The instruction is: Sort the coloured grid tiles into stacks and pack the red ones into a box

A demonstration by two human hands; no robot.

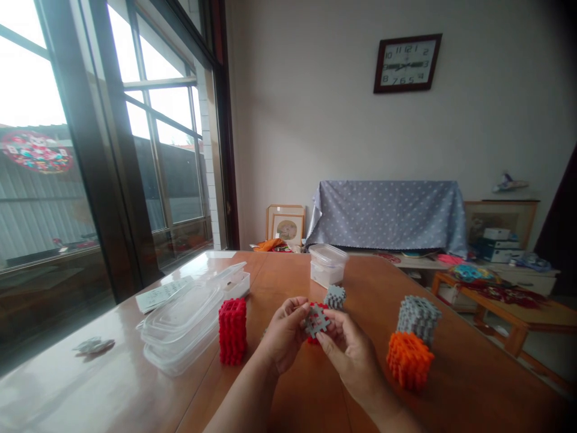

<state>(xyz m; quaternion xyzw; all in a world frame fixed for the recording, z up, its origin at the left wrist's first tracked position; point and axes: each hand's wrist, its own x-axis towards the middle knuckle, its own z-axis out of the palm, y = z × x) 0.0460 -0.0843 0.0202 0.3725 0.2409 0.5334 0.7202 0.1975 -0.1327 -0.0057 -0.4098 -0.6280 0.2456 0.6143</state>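
Note:
Both hands meet over the middle of the wooden table [288, 273]. My left hand [283, 337] and my right hand [349, 349] pinch a flat grey notched puzzle piece [316, 320] between their fingers. A red piece [312, 338] shows just behind and below it; whether a hand holds it is unclear. A small grey block [335, 296] sits just beyond the hands. To the left stands a tall red block tower [232, 331]. To the right a grey block [418, 317] rests on an orange block [409, 359].
Stacked clear plastic lids and boxes [189, 322] lie at left, with a paper sheet [162, 293] beside them. A clear lidded tub [327, 264] stands farther back. A small crumpled grey thing [94, 345] lies near the left edge. A window is at left, a low bench at right.

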